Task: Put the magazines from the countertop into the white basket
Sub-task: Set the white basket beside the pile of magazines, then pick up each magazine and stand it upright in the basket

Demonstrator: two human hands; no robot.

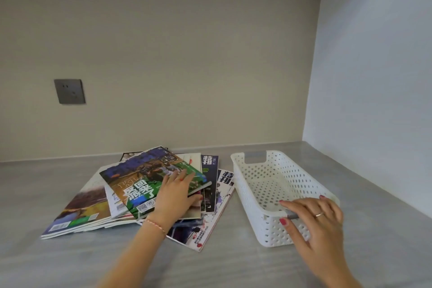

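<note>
Several magazines lie in a loose, fanned pile on the grey countertop [233, 269]. The top magazine [140, 177] has a green and blue sports cover. My left hand [174, 194] grips its right edge, fingers on the cover and thumb underneath, and that edge is lifted slightly off the pile. To the right stands the white perforated basket [245, 189], with nothing in it. My right hand [315, 217] holds the basket's near end, fingers over the rim and thumb on the outer wall.
A beige back wall carries a grey power socket [69, 91] at the left. A white side wall [374, 77] stands just right of the basket. More magazines [210, 229] stick out from under the pile toward the basket.
</note>
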